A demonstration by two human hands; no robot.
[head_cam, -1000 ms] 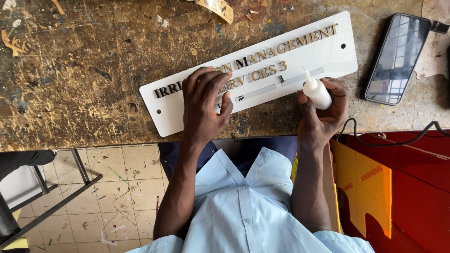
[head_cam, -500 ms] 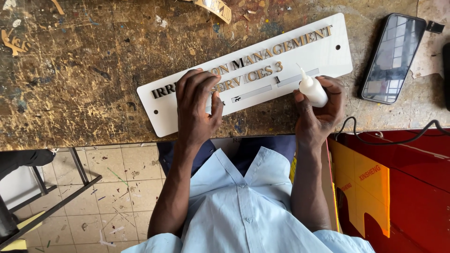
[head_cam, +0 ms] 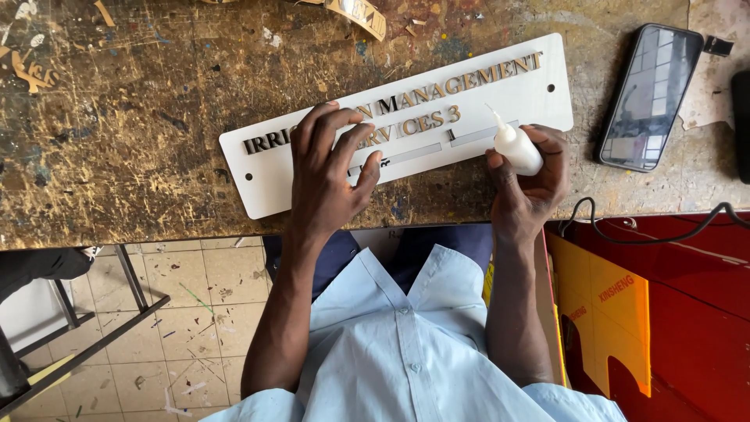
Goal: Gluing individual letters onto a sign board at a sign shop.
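Nearest me I see my pale blue shirt [head_cam: 406, 352], with red and yellow sheets [head_cam: 625, 312] stacked low on my right and a black cable [head_cam: 625, 227] trailing over them. My left hand [head_cam: 332, 172] lies flat, fingers spread, pressing the white sign plate [head_cam: 406, 148] onto the scarred surface [head_cam: 117, 117]. My right hand [head_cam: 531, 184] is closed around a small white glue bottle [head_cam: 516, 148], nozzle aimed up-left at the plate's grey strip. The plate's long axis runs left to right, its right end tilted away. Beyond, right, lies a dark phone [head_cam: 644, 98].
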